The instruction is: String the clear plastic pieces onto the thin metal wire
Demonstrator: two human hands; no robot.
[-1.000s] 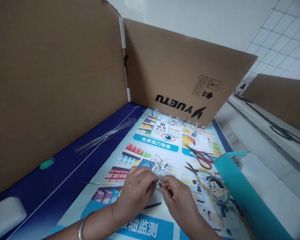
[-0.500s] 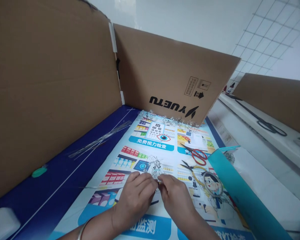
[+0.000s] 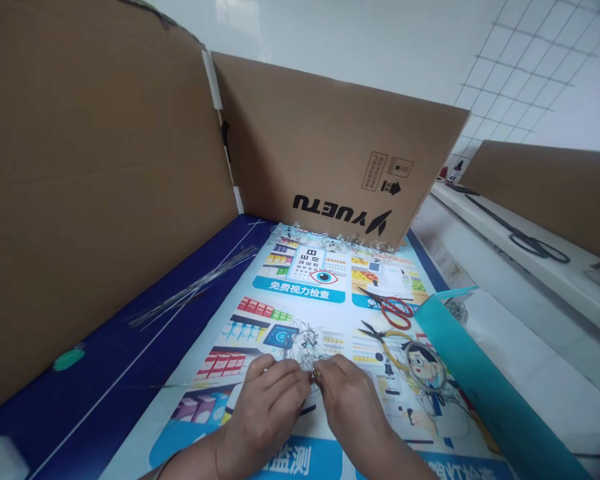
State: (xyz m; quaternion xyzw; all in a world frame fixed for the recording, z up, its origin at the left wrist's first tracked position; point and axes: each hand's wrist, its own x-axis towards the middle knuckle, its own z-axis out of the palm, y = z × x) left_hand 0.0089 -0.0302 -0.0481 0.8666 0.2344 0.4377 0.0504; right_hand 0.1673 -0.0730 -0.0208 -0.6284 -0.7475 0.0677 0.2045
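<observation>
My left hand (image 3: 267, 407) is closed in a pinch, its fingertips almost meeting those of my right hand (image 3: 353, 403). A thin wire (image 3: 165, 386) sticks out to the left from behind my left hand and seems held in it. Between the fingertips of both hands shows a tiny gold-and-dark piece (image 3: 316, 375), pinched by my right thumb and forefinger; its kind is too small to make out. Just beyond the fingers lies a loose tangle of thin silvery wire (image 3: 306, 340), partly hidden by my hands.
Red-handled scissors (image 3: 395, 312) and yellow-handled pliers (image 3: 393, 347) lie on the right, beside a round wire coil (image 3: 425, 367). Straight wires (image 3: 195, 287) lie at left. Cardboard walls (image 3: 330, 133) stand behind and left; a teal panel (image 3: 480, 373) edges the right.
Both hands stay together, with a slight shift at the fingertips; the tiny gold-and-dark piece shows more plainly now. The wire at left has moved a little. The whole view has shifted slightly.
</observation>
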